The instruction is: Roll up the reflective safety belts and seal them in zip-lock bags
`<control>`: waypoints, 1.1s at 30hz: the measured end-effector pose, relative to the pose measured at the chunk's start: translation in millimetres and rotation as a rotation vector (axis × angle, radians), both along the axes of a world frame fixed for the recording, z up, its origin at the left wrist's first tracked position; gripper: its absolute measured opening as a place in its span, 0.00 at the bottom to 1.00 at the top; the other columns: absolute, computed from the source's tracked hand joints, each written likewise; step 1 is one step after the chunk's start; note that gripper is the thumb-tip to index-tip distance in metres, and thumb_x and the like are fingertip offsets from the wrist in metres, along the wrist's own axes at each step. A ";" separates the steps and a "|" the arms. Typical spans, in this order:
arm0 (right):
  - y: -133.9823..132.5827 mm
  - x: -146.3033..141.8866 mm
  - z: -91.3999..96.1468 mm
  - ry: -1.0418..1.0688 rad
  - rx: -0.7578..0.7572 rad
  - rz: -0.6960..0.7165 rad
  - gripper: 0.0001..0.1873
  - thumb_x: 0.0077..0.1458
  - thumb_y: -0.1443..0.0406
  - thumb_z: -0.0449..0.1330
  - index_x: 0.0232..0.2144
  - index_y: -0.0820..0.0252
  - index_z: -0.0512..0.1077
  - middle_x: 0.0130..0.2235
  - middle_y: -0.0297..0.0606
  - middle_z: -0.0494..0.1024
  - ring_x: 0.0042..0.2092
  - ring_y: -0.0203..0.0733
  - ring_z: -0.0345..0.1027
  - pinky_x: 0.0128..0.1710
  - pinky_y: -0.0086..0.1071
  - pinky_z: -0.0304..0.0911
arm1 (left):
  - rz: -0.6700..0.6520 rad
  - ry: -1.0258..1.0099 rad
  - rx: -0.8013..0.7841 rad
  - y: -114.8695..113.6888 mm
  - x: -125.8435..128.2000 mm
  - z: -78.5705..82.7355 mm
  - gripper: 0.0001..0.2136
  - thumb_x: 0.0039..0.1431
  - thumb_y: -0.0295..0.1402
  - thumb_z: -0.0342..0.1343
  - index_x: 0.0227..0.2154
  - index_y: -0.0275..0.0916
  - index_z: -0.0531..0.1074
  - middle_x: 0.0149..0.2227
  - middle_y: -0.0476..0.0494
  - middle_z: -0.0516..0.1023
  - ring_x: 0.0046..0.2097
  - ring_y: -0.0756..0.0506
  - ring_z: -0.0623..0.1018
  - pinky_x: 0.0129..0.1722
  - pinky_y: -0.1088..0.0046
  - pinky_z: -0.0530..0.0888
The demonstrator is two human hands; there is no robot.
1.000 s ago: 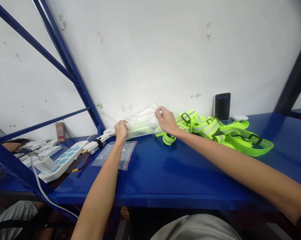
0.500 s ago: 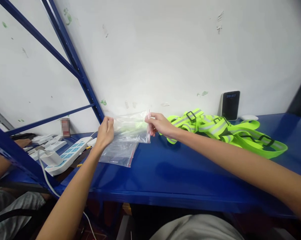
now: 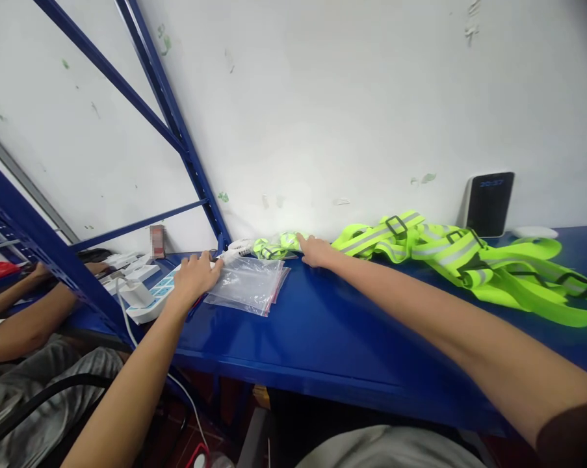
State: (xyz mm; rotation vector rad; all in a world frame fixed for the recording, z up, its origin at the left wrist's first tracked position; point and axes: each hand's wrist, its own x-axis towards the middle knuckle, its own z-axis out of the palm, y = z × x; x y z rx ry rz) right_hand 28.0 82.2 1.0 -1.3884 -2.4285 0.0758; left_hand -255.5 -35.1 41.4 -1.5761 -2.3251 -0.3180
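My left hand [image 3: 195, 278] is spread with its fingers apart, between the power strip [image 3: 159, 296] and the left edge of some clear zip bags [image 3: 247, 284]. The bags lie flat, stacked slightly askew, with red seal lines on the right. Beside the wall, my right hand [image 3: 316, 252] has its fingers closed at the right end of a small bundle of neon-yellow reflective straps [image 3: 284, 243]. Its fingertips are partly hidden. To the right of that hand spreads a loose heap of neon-yellow reflective straps [image 3: 439, 250] with black buckles.
A phone-like device [image 3: 491, 205] leans on the wall at the right, near a white round object [image 3: 534, 232]. A blue metal frame [image 3: 188, 156] rises at the left. Beyond it, another person's arms [image 3: 44, 325] rest near white items. A white cable [image 3: 127, 318] hangs down.
The zip bag held up between both hands now lies on the other bags. My right hand has moved to the small strap bundle; my left has opened. The view has shifted left.
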 end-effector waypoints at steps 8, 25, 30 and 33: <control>-5.4 28.0 32.2 -0.013 0.217 0.017 0.26 0.62 0.72 0.48 0.62 0.60 0.57 0.51 0.54 0.73 0.49 0.53 0.70 0.46 0.40 0.62 | -0.415 -0.107 0.417 19.6 57.5 15.8 0.19 0.61 0.45 0.46 0.47 0.39 0.71 0.48 0.33 0.72 0.54 0.32 0.69 0.53 0.52 0.67; -119.0 150.9 4.4 0.254 0.180 0.276 0.23 0.61 0.47 0.54 0.46 0.58 0.67 0.44 0.43 0.75 0.38 0.45 0.70 0.36 0.35 0.63 | -1.209 -1.028 0.070 39.0 221.4 27.7 0.14 0.56 0.41 0.51 0.20 0.38 0.62 0.19 0.54 0.57 0.22 0.54 0.58 0.21 0.77 0.55; -122.4 148.0 8.8 0.730 -0.217 0.356 0.30 0.64 0.45 0.46 0.22 0.60 0.67 0.20 0.34 0.69 0.22 0.36 0.66 0.24 0.30 0.60 | -1.315 -0.749 0.068 17.0 241.9 7.9 0.15 0.61 0.39 0.49 0.22 0.37 0.64 0.22 0.53 0.60 0.26 0.53 0.60 0.26 0.75 0.58; -120.3 153.4 7.7 0.940 -0.329 0.344 0.28 0.61 0.46 0.52 0.20 0.60 0.67 0.17 0.32 0.68 0.20 0.36 0.66 0.21 0.29 0.60 | -1.312 -0.672 0.167 5.5 256.1 -8.7 0.13 0.63 0.36 0.49 0.24 0.38 0.67 0.23 0.51 0.64 0.27 0.51 0.62 0.28 0.73 0.60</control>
